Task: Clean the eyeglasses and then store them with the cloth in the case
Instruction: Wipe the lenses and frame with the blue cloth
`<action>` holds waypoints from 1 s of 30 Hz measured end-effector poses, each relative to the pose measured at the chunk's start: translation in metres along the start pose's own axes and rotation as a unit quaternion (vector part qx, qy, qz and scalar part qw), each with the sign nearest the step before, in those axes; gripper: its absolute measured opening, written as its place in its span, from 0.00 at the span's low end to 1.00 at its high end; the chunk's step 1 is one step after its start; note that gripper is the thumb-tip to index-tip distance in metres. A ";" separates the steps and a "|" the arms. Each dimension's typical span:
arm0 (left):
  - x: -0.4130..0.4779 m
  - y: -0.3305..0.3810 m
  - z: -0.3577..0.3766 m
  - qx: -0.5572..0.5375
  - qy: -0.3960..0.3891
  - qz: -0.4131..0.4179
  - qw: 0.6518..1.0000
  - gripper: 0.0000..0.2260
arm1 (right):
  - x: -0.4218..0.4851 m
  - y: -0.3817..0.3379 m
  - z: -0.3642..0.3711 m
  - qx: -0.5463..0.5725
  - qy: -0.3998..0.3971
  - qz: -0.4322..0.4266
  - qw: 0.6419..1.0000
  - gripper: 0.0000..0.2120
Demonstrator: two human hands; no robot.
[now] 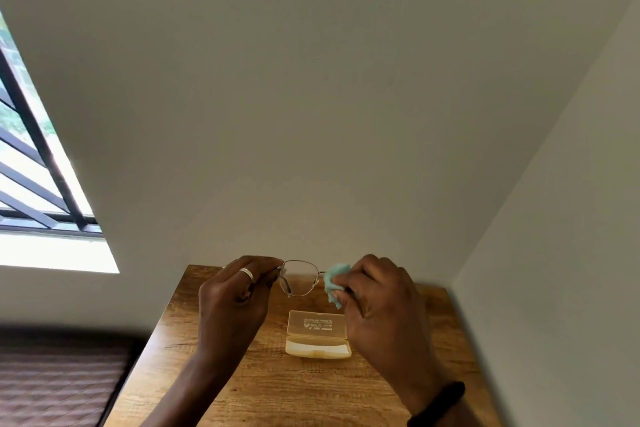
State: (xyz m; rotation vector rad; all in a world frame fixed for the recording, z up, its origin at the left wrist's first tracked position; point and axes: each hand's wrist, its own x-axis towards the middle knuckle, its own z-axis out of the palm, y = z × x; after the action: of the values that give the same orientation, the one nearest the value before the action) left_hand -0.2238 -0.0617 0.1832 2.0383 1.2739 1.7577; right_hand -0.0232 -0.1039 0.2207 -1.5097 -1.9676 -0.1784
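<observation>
Glasses [299,278] are hanging above the open case [317,334], long axis along its length; I am watching left hand [235,298] pinching one frame end, right hand [381,298] pinching cloth [335,282] round the other end.

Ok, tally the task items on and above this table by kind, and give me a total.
eyeglasses: 1, pinched by the left hand
cloth: 1, turquoise, gripped by the right hand
case: 1, yellowish, lying open on the wooden table
Total: 3
</observation>
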 end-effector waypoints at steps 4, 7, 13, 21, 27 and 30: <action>-0.005 -0.006 -0.005 -0.007 0.007 -0.011 1.000 0.10 | -0.008 0.015 -0.001 -0.020 -0.018 0.023 0.999 0.09; -0.009 -0.007 -0.007 -0.009 0.010 -0.016 1.000 0.09 | -0.003 0.026 -0.004 -0.034 -0.005 0.040 0.999 0.09; -0.012 -0.014 -0.017 -0.008 0.027 -0.024 0.999 0.06 | 0.004 0.032 0.016 0.035 0.048 0.107 0.992 0.08; -0.014 -0.030 -0.046 0.017 0.047 -0.036 0.998 0.06 | -0.040 0.001 0.147 0.183 -0.173 0.228 0.941 0.09; -0.016 -0.032 -0.051 0.011 0.041 -0.030 0.999 0.06 | -0.064 -0.044 0.233 0.058 -0.266 0.099 0.957 0.07; -0.017 -0.034 -0.052 0.005 0.036 -0.034 0.999 0.05 | -0.076 -0.048 0.258 0.021 -0.311 0.047 0.949 0.11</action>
State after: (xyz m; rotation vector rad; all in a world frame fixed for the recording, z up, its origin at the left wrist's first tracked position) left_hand -0.2841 -0.0721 0.1655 1.9287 1.3594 1.8122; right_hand -0.1612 -0.0600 -0.0110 -1.7722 -2.3400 0.4330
